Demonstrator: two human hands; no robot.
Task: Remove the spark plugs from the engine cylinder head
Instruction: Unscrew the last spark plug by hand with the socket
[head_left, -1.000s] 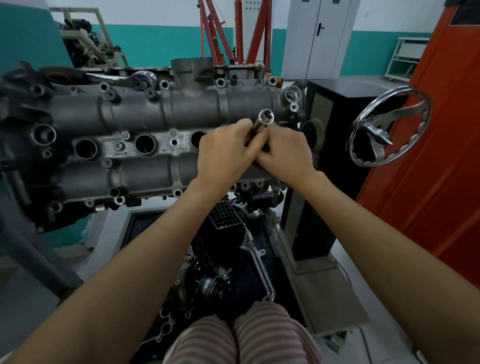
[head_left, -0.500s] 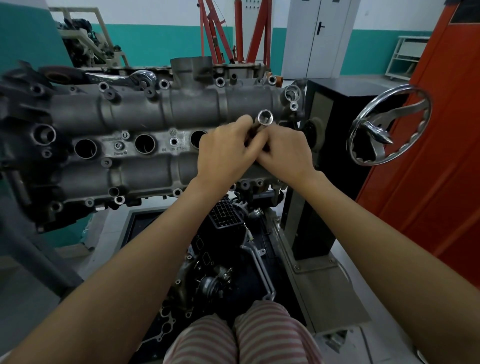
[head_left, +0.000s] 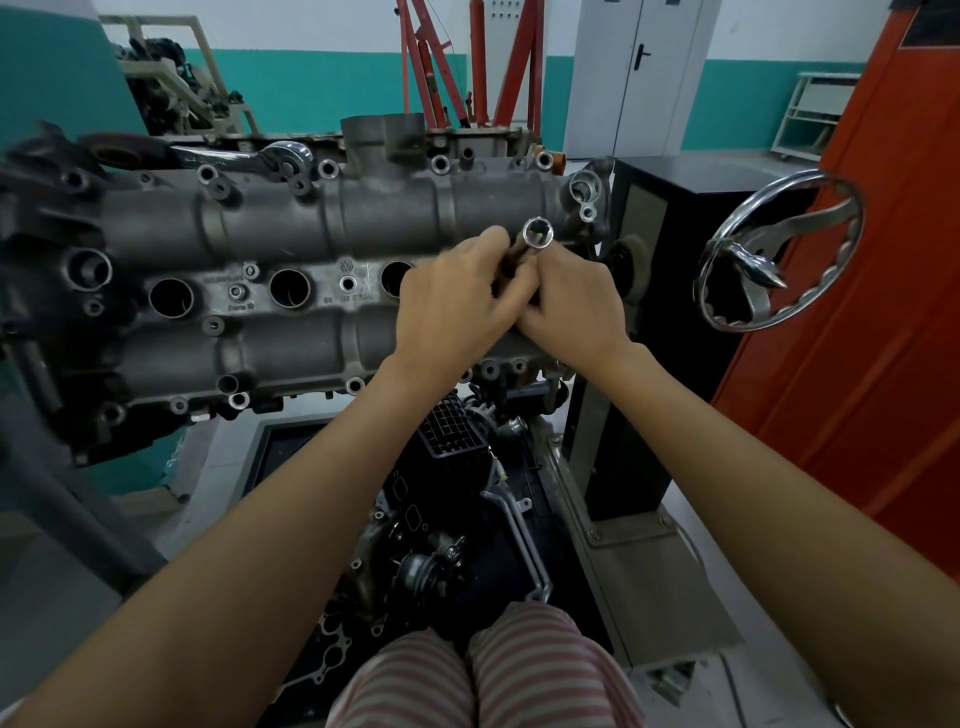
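left hand (head_left: 451, 306): fingers curled round the shaft of the socket tool, back of hand to camera.
right hand (head_left: 574, 306): gripping the same shaft, pressed against the left hand at the knuckles.
socket tool (head_left: 537, 232): chrome tube socket, open end poking up just above both hands and tilted toward camera; lower end hidden behind the hands.
long axis: runs from the open end down and away, between the hands, into the head; judged to sit in the rightmost plug well, which the hands cover.
spark plug: not visible; likely down that well directly under the hands. Can't tell if the socket is on it.
cylinder head (head_left: 291, 244): grey cast alloy, oily, lying across the view to the left of and behind the hands.
open wells (head_left: 290, 287): three dark round holes in a row left of the left hand, nearest one just beside its knuckles; too dark to tell whether plugs are in them.
nearer hand: both equally on the tool; left is nearer the remaining wells.
ratchet (head_left: 283, 154): lying on the head's far edge, up and left of the hands, well apart.
step (judgement): working the socket by hand on the last well in the row.
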